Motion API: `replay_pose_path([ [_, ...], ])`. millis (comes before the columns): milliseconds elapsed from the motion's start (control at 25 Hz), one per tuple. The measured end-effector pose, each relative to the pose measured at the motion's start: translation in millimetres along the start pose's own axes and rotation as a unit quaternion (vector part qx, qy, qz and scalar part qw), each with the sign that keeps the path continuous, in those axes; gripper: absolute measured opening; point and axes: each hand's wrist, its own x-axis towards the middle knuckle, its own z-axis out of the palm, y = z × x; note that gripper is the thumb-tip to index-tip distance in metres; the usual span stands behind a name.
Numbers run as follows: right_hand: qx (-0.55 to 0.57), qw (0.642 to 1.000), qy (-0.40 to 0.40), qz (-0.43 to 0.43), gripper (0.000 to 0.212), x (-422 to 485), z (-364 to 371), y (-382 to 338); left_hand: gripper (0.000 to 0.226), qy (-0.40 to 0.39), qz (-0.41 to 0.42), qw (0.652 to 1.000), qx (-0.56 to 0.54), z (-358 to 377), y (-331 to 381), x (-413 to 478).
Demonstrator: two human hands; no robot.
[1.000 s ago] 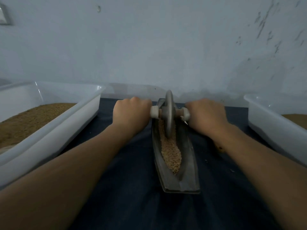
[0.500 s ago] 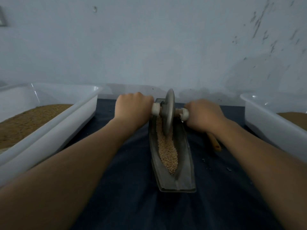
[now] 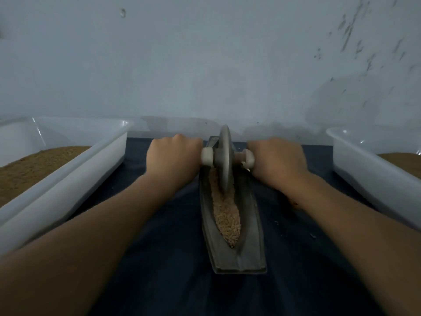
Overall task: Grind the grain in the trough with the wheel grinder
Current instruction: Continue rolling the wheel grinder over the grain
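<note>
From the head view, the trough (image 3: 239, 254) lies lengthwise on a dark cloth (image 3: 168, 265), its near end pointing back at the person. The wheel grinder (image 3: 225, 160) stands upright on edge at the trough's far end, its rim sunk in the grain (image 3: 226, 215), which fills the groove toward the near tip. The left hand (image 3: 173, 158) is closed in a fist around the axle handle left of the trough, and the right hand (image 3: 276, 159) does the same on the right. This even two-sided grip likely keeps the disc vertical and centred in the groove. A white bin (image 3: 68, 179) of brown meal sits left of the trough, with another bin (image 3: 364, 169) to the right.
</note>
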Motion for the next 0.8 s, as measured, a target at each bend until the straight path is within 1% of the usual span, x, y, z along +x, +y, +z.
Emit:
replay_pose_path([
  [80,0.038,0.997,-0.056,0.043,0.014,18,1,-1,0.012,-0.019,0.0,1.0,0.001,-1,6,20],
  [120,0.039,0.996,-0.071,0.038,0.013,15,-1,0,0.012,-0.028,0.017,0.999,-0.003,-2,4,19],
  [160,0.03,0.997,-0.063,0.016,0.013,4,-1,3,0.008,-0.024,0.041,0.999,-0.002,-5,0,10],
  [200,0.011,1.0,-0.014,-0.021,0.016,-12,-1,8,0.007,-0.002,0.065,0.998,-0.005,-7,-7,-5],
  [280,-0.048,0.987,0.123,-0.088,0.033,-45,-1,15,0.031,0.047,0.112,0.993,-0.01,-6,-17,-38],
  [320,-0.062,0.979,0.165,-0.1,0.039,-50,-4,17,0.037,0.067,0.108,0.992,-0.018,-8,-22,-43],
  [360,-0.068,0.979,0.159,-0.103,0.041,-45,-6,19,0.039,0.055,0.097,0.993,-0.025,-5,-23,-41],
  [400,-0.075,0.982,0.142,-0.1,0.037,-37,-5,16,0.038,0.024,0.071,0.997,-0.023,0,-21,-40],
  [440,-0.078,0.989,0.099,-0.082,0.03,-26,-2,10,0.031,0.005,0.052,0.999,-0.014,6,-15,-34],
  [520,-0.04,0.999,0.025,-0.012,0.012,2,-1,-2,0.007,0.0,0.006,1.0,-0.018,7,-5,-4],
  [560,-0.016,1.0,0.004,0.013,0.008,11,-1,-6,0.008,-0.011,-0.004,1.0,-0.023,6,-2,7],
  [600,-0.003,0.999,-0.018,0.03,0.008,15,-2,-7,0.012,-0.032,-0.009,0.999,-0.028,4,0,14],
  [640,-0.002,0.999,-0.028,0.022,0.009,11,-4,-5,0.013,-0.041,0.0,0.999,-0.029,3,-2,11],
  [680,-0.013,1.0,-0.019,-0.002,0.012,0,-7,0,0.009,-0.031,0.018,0.999,-0.027,0,-7,0],
  [720,-0.029,0.999,0.019,-0.036,0.017,-15,-8,6,0.007,0.002,0.045,0.998,-0.031,-1,-12,-16],
  [800,-0.062,0.985,0.13,-0.093,0.033,-47,-7,14,0.027,0.072,0.098,0.992,-0.026,-3,-20,-49],
])
